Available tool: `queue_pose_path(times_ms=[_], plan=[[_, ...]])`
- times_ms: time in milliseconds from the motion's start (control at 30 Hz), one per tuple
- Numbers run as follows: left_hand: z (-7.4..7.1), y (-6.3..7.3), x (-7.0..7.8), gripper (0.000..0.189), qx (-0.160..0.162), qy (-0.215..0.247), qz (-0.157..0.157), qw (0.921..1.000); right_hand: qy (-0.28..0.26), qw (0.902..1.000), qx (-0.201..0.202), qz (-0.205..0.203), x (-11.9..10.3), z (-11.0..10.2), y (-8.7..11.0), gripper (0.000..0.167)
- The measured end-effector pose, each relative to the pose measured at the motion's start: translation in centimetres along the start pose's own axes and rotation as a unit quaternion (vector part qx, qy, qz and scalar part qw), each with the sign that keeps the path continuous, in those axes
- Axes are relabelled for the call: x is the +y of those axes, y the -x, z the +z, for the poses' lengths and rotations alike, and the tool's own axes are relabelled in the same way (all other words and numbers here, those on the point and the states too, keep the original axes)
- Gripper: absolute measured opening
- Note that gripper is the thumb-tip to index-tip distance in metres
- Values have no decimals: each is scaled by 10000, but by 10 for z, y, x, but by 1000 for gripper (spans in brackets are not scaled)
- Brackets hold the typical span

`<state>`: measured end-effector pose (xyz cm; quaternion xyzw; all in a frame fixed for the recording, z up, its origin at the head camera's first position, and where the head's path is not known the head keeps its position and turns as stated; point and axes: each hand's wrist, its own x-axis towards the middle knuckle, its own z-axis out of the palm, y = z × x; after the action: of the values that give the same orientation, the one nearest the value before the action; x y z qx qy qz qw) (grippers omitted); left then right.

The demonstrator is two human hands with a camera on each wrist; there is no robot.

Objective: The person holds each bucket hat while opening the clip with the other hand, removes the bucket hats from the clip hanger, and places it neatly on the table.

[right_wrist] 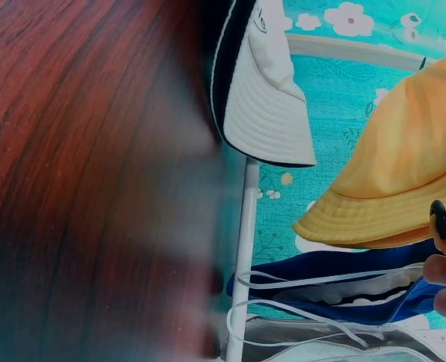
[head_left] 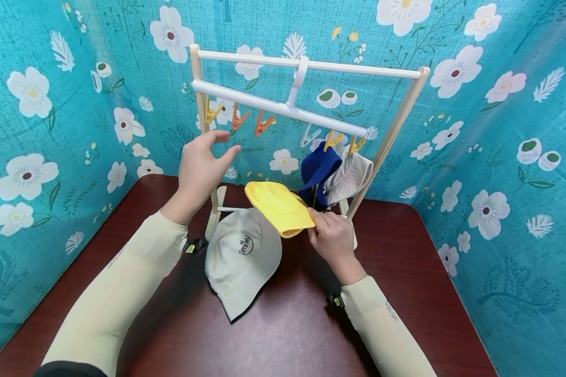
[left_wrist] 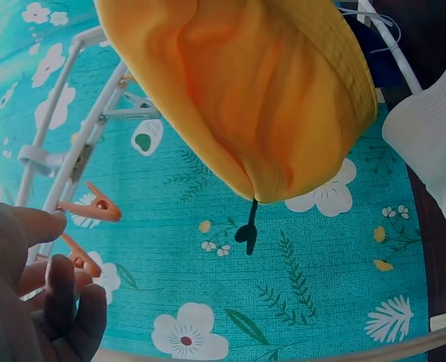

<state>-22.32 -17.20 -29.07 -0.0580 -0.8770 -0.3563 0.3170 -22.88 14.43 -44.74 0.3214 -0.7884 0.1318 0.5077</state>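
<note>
My right hand (head_left: 332,236) grips the edge of a yellow bucket hat (head_left: 277,205) and holds it up in front of a small wooden rack. In the right wrist view a dark cord toggle (right_wrist: 439,219) shows on the hat by the fingertips. My left hand (head_left: 199,168) is raised to the left of the hat, thumb and index finger apart, with nothing between them. Nearest to it are two orange clips (head_left: 238,120) on the white hanger bar (head_left: 283,108). Below the yellow hat, a white bucket hat (head_left: 239,272) marked "Smile" lies on the table.
At the bar's right end, yellow clips (head_left: 332,140) hold a blue hat (head_left: 318,165) and a light grey hat (head_left: 354,175). A pale clip (head_left: 309,136) and a yellow clip (head_left: 213,111) also hang there. Wooden rack posts (head_left: 391,139) stand at both sides, before floral cloth.
</note>
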Motion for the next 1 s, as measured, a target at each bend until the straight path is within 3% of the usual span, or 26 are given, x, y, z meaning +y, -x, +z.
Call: queue_pose_path(times_ms=[267,633,1000], plan=[[-10,25,-7,42,140,136,484,9986,-139,9999,63,8,-2,1,-3,23],[-14,57,-14,39,284,382,848,9953,-154,9998,83,-16,-3,-4,-3,24],[-15,84,-22,37,38,544,1002,9935,-221,9997,55,-118,-7,-7,-2,23]])
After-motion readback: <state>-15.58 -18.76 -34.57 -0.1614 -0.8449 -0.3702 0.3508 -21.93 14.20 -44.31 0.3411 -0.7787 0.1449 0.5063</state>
